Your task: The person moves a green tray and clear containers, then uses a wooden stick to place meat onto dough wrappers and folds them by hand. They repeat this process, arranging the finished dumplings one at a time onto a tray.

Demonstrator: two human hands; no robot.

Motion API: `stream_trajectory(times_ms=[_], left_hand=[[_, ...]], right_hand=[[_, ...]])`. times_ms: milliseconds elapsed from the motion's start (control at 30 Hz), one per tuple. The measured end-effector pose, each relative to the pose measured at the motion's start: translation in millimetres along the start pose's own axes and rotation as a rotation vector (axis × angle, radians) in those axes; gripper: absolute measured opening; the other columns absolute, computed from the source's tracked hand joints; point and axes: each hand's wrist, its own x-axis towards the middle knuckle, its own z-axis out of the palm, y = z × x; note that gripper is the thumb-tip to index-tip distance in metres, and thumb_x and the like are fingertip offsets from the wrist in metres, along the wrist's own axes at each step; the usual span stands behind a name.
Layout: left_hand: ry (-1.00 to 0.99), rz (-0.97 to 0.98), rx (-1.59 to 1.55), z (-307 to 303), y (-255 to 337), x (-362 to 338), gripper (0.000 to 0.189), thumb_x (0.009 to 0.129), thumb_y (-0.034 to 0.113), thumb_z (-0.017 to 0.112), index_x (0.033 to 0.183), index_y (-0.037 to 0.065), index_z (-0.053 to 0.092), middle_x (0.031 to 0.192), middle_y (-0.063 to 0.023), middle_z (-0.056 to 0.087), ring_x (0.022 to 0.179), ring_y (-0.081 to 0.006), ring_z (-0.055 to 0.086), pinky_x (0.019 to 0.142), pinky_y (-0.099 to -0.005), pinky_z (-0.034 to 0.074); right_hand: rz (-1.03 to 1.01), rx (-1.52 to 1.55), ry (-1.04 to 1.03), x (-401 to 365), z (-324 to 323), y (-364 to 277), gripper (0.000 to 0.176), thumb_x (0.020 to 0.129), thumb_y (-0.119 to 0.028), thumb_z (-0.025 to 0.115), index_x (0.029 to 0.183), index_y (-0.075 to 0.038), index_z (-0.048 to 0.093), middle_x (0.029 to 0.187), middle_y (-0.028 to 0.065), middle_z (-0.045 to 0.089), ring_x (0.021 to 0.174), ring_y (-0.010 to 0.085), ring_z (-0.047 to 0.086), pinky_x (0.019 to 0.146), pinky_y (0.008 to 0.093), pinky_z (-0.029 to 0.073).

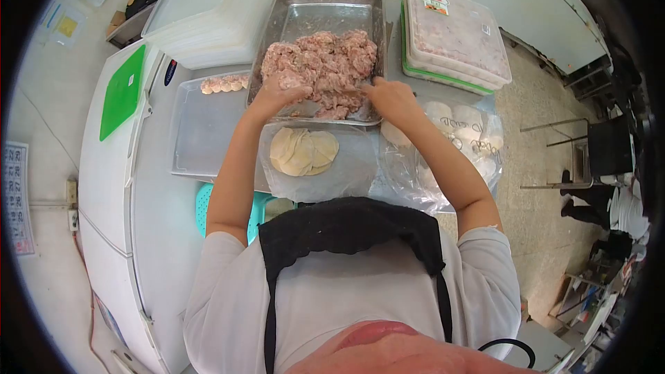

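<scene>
A deep metal tray (325,10) holds a large heap of pink ground meat (322,55). My left hand (280,93) is at the tray's near left side, its fingers closed into the meat and partly hidden by it, the thumb pointing right. By the near right rim, my right hand (389,99) is curled with its fingertips toward the meat; what it grips is hidden. Just below the tray, a fanned stack of round dough wrappers (303,151) lies on a clear plastic sheet (353,166). A short row of filled dumplings (225,83) lines the far edge of a shallow plastic tray (208,128).
Right of the metal tray stand stacked lidded containers (457,34), with a plastic bag of pale round pieces (450,138) nearer me. Stacked translucent trays (215,14) rise at the back left. A white appliance (114,187) flanks the left; a turquoise stool (260,211) shows below the table.
</scene>
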Motion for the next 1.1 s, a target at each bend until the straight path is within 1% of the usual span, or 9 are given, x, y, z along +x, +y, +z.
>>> stream_trajectory(times_ms=[200, 267, 400, 500, 567, 667, 800, 967, 1100], left_hand=[[0.065, 0.032, -0.194, -4.4, 35.6, -30.2, 0.044, 0.077, 0.018, 0.075, 0.114, 0.005, 0.057, 0.086, -0.0030, 0.063, 0.071, -0.0109, 0.056, 0.063, -0.0264, 0.045], [0.260, 0.497, 0.238, -4.0, 33.7, -28.1, 0.057, 0.073, 0.018, 0.078, 0.124, 0.006, 0.055, 0.093, -0.0044, 0.065, 0.084, -0.0165, 0.059, 0.077, -0.0316, 0.048], [0.008, 0.416, 0.149, -5.7, 48.6, -31.5, 0.043, 0.072, 0.016, 0.076, 0.111, 0.004, 0.062, 0.092, -0.0044, 0.066, 0.092, -0.0204, 0.060, 0.088, -0.0353, 0.045], [-0.046, 0.310, 0.344, -6.8, 48.8, -28.4, 0.034, 0.072, 0.015, 0.075, 0.101, 0.002, 0.064, 0.092, -0.0063, 0.066, 0.091, -0.0197, 0.061, 0.085, -0.0341, 0.047], [0.121, 0.060, 0.069, -4.1, 23.5, -21.0, 0.039, 0.072, 0.021, 0.077, 0.103, 0.001, 0.064, 0.091, -0.0079, 0.066, 0.091, -0.0195, 0.061, 0.082, -0.0335, 0.048], [-0.002, 0.124, -0.044, -14.2, -12.5, -2.2, 0.045, 0.072, 0.028, 0.078, 0.104, 0.000, 0.063, 0.092, -0.0098, 0.066, 0.085, -0.0180, 0.061, 0.075, -0.0315, 0.050], [-0.007, 0.058, 0.075, -34.8, 0.3, -19.7, 0.049, 0.072, 0.032, 0.079, 0.106, 0.001, 0.063, 0.096, -0.0105, 0.066, 0.080, -0.0171, 0.063, 0.068, -0.0298, 0.050], [0.092, 0.316, 0.050, -76.8, 13.8, -54.5, 0.056, 0.072, 0.031, 0.080, 0.119, 0.006, 0.060, 0.097, -0.0061, 0.064, 0.094, -0.0150, 0.060, 0.082, -0.0316, 0.048], [0.180, 0.440, 0.222, -100.6, -6.7, -53.1, 0.046, 0.071, 0.032, 0.080, 0.107, 0.009, 0.064, 0.096, -0.0079, 0.066, 0.086, -0.0178, 0.060, 0.083, -0.0335, 0.048]], right_hand=[[0.102, -0.023, -0.046, -10.0, -55.8, 3.3, 0.024, 0.092, -0.024, 0.056, 0.111, -0.013, 0.066, 0.093, 0.0125, 0.067, 0.087, 0.0300, 0.065, 0.073, 0.0409, 0.050], [0.044, 0.548, -0.057, -14.3, -71.8, -11.6, 0.028, 0.093, -0.026, 0.057, 0.116, -0.011, 0.065, 0.101, 0.0152, 0.068, 0.094, 0.0271, 0.066, 0.081, 0.0363, 0.050], [-0.058, 0.629, -0.128, -16.7, -34.5, -32.3, 0.030, 0.094, -0.027, 0.058, 0.118, -0.010, 0.064, 0.110, 0.0160, 0.067, 0.097, 0.0248, 0.066, 0.085, 0.0319, 0.049], [-0.188, 0.560, -0.028, -8.9, -31.7, -22.9, 0.027, 0.093, -0.026, 0.056, 0.114, -0.011, 0.065, 0.092, 0.0150, 0.068, 0.084, 0.0318, 0.066, 0.072, 0.0364, 0.051], [0.000, 0.005, 0.132, -13.0, -55.8, -49.4, 0.024, 0.091, -0.024, 0.057, 0.111, -0.014, 0.065, 0.085, 0.0118, 0.065, 0.080, 0.0287, 0.065, 0.068, 0.0384, 0.052], [-0.062, -0.011, 0.249, -11.9, -26.7, -76.9, 0.022, 0.090, -0.022, 0.057, 0.110, -0.016, 0.063, 0.081, 0.0099, 0.061, 0.076, 0.0274, 0.065, 0.064, 0.0403, 0.051], [0.187, -0.324, 0.062, -11.4, 3.7, -30.6, 0.021, 0.089, -0.023, 0.057, 0.107, -0.016, 0.066, 0.085, 0.0104, 0.065, 0.077, 0.0303, 0.065, 0.064, 0.0417, 0.052], [0.353, 0.107, 0.101, -16.5, -41.3, -70.6, 0.026, 0.091, -0.029, 0.057, 0.105, -0.011, 0.069, 0.097, 0.0133, 0.068, 0.085, 0.0340, 0.065, 0.072, 0.0424, 0.051], [0.022, 0.494, 0.119, 12.5, -46.1, -151.2, 0.030, 0.092, -0.032, 0.057, 0.114, -0.014, 0.067, 0.102, 0.0159, 0.067, 0.087, 0.0355, 0.064, 0.076, 0.0397, 0.051]])
